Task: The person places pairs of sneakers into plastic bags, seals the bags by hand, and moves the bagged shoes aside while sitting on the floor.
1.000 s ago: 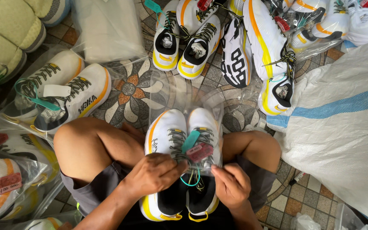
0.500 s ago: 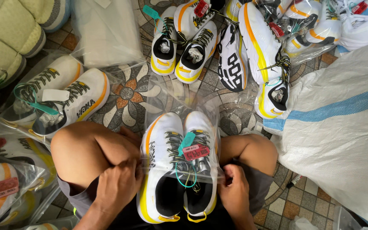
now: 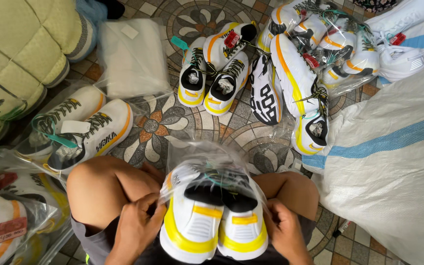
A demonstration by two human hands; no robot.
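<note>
Both hands, left hand and right hand, pinch the clear bag around the paired sneakers. Its film looks slippery and soft; the firm heels seem the surest hold.

A makeshift shoe-packing spot on the floor of what I take to be a home or small trader's storeroom. From my feed, patterned mosaic floor tiles lie under heaps of white-and-yellow sneakers at 12 o'clock, bagged pairs with tags at 9 o'clock, a large woven sack at 3 o'clock, folded quilted bedding at 10 o'clock.
</note>
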